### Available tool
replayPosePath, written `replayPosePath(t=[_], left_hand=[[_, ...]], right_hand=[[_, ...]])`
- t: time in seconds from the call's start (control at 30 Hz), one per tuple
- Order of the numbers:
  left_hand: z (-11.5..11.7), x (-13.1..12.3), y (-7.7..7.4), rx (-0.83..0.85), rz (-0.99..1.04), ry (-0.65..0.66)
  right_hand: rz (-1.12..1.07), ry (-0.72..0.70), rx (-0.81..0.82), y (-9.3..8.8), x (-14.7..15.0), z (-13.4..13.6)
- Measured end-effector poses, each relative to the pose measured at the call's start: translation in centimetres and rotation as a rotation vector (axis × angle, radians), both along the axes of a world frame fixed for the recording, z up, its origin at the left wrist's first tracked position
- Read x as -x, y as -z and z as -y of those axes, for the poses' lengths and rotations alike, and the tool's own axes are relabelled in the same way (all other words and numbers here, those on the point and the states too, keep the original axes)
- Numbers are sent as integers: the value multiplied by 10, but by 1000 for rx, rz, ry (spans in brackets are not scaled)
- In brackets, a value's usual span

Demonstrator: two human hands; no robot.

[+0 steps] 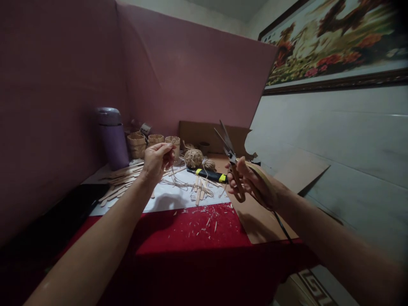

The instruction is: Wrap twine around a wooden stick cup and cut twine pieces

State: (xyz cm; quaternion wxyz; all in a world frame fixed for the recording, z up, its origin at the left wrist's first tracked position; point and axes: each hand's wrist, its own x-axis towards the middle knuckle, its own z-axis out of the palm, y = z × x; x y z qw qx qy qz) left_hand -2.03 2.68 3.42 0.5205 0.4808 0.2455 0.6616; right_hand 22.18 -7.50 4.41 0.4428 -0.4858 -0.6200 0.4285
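My left hand [159, 160] is raised over the table with thumb and forefinger pinched together on twine. Thin strands of twine [174, 177] hang below the fingers towards a loose bundle on the white sheet. In my right hand [247, 178] is a pair of scissors [230, 148] with brown handles, its blades spread apart and pointing up. The blades are some way to the right of my left hand, not touching the twine. Behind them lies a ball of twine [193, 157], with a smaller ball [209, 165] beside it.
Wooden craft sticks [123, 180] lie on the left, near a purple bottle [113, 138] and stick-sided cups [137, 145]. A black-and-yellow utility knife [207, 174] rests mid-table. Scraps litter the red cloth [191, 229]. Cardboard [255, 221] covers the right side; a black cable [283, 225] crosses it.
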Motion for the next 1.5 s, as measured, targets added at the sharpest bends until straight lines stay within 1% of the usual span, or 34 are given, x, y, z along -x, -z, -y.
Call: replayPosePath(t=[0.1,0.23,0.27,0.3,0.4,0.47,0.53,0.63,0.8,1.0,1.13,1.27,1.5], left_hand=[[-2,4,-2,-39,43,8],[-4,8,-3,-69,92,12],[-4,9,-3,-63,92,19],[-4,8,-3,-52,83,30],[-1,4,-1,-19,11,69],[0,-1,3,-33,-47,90],[0,-4,6,-68,-94,101],[0,-7,10,-93,-148,89],[-3,-8,13,-133,-200,48],[-4,-8,15,-173,-246,21],[-2,-9,14,-199,-284,7],[2,-12,12,-216,-319,4],[4,-15,14,-240,-374,25]], right_hand=[[-90,-63,101,-2,8,2],[-102,-152,353,-3,10,7],[-100,-172,386,-4,10,8],[-100,-190,388,-5,11,9],[-66,-233,298,-10,17,12],[-22,-240,282,-11,26,14],[-23,-267,297,-10,35,17],[-128,-303,275,-4,44,20],[-266,-364,290,4,47,22],[-368,-341,360,9,48,19],[-451,-358,401,11,50,16],[-511,-378,402,14,56,13],[-619,-298,368,20,68,12]])
